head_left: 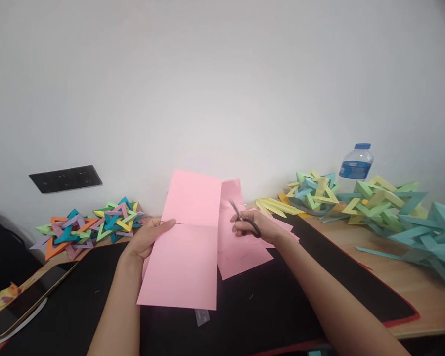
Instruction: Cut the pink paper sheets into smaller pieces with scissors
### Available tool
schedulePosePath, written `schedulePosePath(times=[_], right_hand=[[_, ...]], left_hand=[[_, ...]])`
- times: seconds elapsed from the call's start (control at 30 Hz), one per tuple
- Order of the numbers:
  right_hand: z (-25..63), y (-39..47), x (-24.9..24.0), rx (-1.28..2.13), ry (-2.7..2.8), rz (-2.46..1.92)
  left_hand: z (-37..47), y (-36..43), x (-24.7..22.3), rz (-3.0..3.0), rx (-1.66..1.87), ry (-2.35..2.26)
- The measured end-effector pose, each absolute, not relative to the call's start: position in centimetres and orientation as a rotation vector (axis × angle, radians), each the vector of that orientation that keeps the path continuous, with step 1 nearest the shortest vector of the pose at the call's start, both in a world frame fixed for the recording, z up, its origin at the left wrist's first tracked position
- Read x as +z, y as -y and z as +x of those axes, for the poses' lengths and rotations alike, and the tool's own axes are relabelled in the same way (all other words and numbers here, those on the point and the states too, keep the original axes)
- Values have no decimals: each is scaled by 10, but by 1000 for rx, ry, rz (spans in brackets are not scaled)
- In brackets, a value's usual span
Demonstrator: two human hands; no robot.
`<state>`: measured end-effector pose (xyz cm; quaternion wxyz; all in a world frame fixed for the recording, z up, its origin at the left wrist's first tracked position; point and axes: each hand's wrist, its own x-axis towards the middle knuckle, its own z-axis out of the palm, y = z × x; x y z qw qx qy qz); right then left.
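My left hand [151,236] pinches the left edge of a pink paper sheet [183,262] near its middle, thumb on top. The sheet is held up above the mat, with a crease or slit running across it from the thumb. Just right of the sheet, my right hand [254,226] is closed round dark-handled scissors [249,223], their blades pointing up and left, apart from the held sheet. More pink paper [241,262] lies behind and below the scissors.
A black mat [282,306] with a red edge covers the desk. Colourful folded-paper stars [114,217] stand at left, a phone [29,301] at front left. Yellow strips [274,206], green and teal paper models [378,202] and a bottle [357,163] are at right.
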<state>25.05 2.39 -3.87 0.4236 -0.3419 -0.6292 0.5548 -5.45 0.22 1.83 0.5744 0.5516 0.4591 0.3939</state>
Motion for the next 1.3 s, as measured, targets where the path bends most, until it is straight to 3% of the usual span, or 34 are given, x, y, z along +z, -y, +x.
schedulePosePath(times=[0.17,1.3], right_hand=[[256,-19,-37,1699,1993,-818],[252,-12,-26,1645,2189,-914]], left_hand=[[-54,-3,19,1308,904,-1088],[-43,6,23,1459,809,-1017]])
